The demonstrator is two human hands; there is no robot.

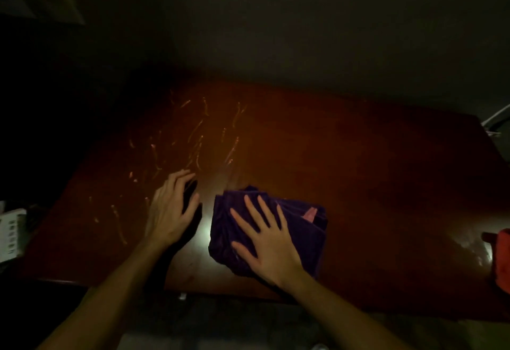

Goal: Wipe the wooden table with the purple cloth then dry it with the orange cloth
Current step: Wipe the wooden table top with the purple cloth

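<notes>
The purple cloth [300, 228] lies bunched on the wooden table [345, 162], near its front edge. My right hand [265, 242] presses flat on the cloth with fingers spread. Just left of the cloth, my left hand [171, 209] rests on the bare wood with straight fingers and holds nothing. The orange cloth [502, 258] sits at the table's right edge, partly cut off by the frame. Pale streaks and smears [198, 134] mark the left half of the tabletop.
The room is dim, and a bright glare spot [204, 228] shines on the wood between my hands. A white object [11, 228] stands off the table's left side. A pale cable [496, 115] runs past the far right corner.
</notes>
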